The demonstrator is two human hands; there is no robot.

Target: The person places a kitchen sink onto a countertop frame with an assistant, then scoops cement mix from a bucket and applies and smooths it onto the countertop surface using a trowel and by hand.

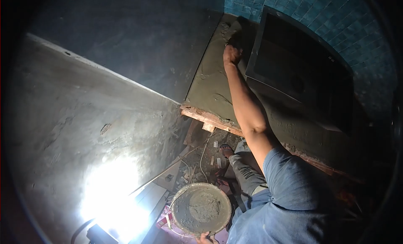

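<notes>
My right hand (pixel 232 55), arm stretched out, is closed at the far end of a mortar-covered slab (pixel 210 82). It grips a dark tool, apparently a trowel (pixel 236 37), whose blade is mostly lost in shadow. Wet grey mortar lies spread over the slab, with a rough lump (pixel 226 28) near the tiled wall. At the bottom edge, my left hand (pixel 205 238) has its fingers on the near rim of a round basin (pixel 178 221). Inside the basin is wet mortar (pixel 204 206). Most of the left hand is cut off by the frame.
A black sink (pixel 289 55) sits in the slab beside my right arm. Blue tiles (pixel 323 13) cover the back wall; a dark panel (pixel 138 38) stands left. Wooden boards (pixel 210 118) edge the slab. A glaring lamp (pixel 113 202) stands lower left; rubble and a cable (pixel 202 158) lie below.
</notes>
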